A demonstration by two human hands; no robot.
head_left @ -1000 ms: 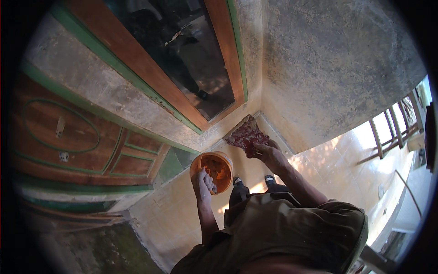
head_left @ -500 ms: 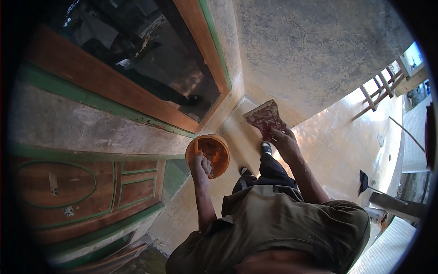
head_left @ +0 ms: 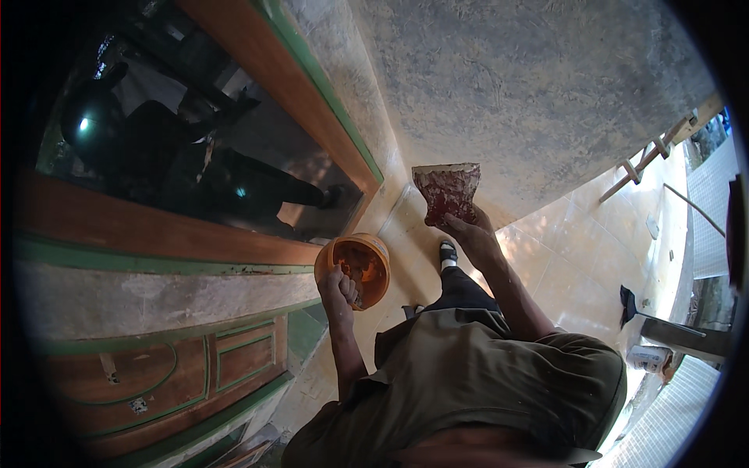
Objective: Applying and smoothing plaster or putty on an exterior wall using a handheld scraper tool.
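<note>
My left hand (head_left: 339, 290) is closed around the handle of an orange bucket (head_left: 379, 287), which hangs at my left front. Smears of pale material line the inside of the bucket, and how much it holds I cannot tell. In my right hand (head_left: 473, 234) is a wide, dark red putty knife (head_left: 446, 192), its broad edge crusted with pale filler. The blade points away from me, before the lower part of the grey wall (head_left: 530, 93); whether it touches the wall is unclear. My fingers hide its lower end.
A wooden window frame (head_left: 257, 54) with green edging and dark glass stands at the left, above a brown panelled door (head_left: 242, 355). Pale tiles (head_left: 569, 242) cover the floor. A wooden ladder (head_left: 644, 168), a black broom (head_left: 627, 304) and a white bucket (head_left: 649, 359) are at the right.
The putty knife has turned more upright and shifted slightly left and up with my right hand. My view has turned, and one foot has stepped forward. The bucket remains in my left hand.
</note>
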